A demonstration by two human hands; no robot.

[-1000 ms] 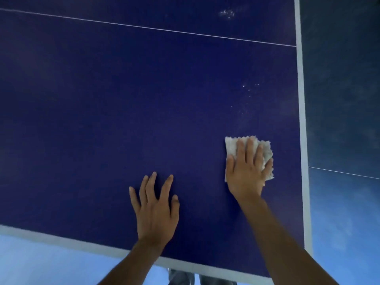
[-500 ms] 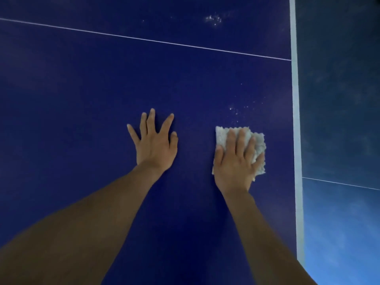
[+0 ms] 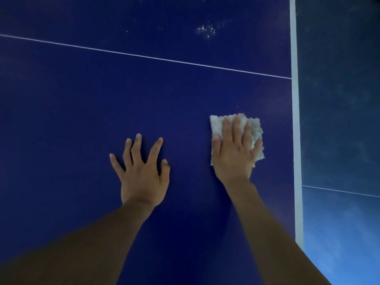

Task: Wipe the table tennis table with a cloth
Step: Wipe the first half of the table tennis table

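— Item one, and its place?
— We record one small, pale grey, square cloth of nubbly fabric. It lies flat on the dark blue, matte table tennis table, near the right-hand side and just short of the broad white border stripe.
— What holds it?
— We note the right hand laid on top, palm down, fingers straight and close together, pressing the cloth to the surface. The cloth's far and right edges show beyond the fingers.
— The other hand?
— We enter the left hand, released, fingers spread, flat on the bare blue top beside the cloth and apart from it, grasping nothing.
— Further out?
— We list one thin white line crossing the top beyond both hands, a cluster of white specks past that line, and a blue floor to the right of the stripe.
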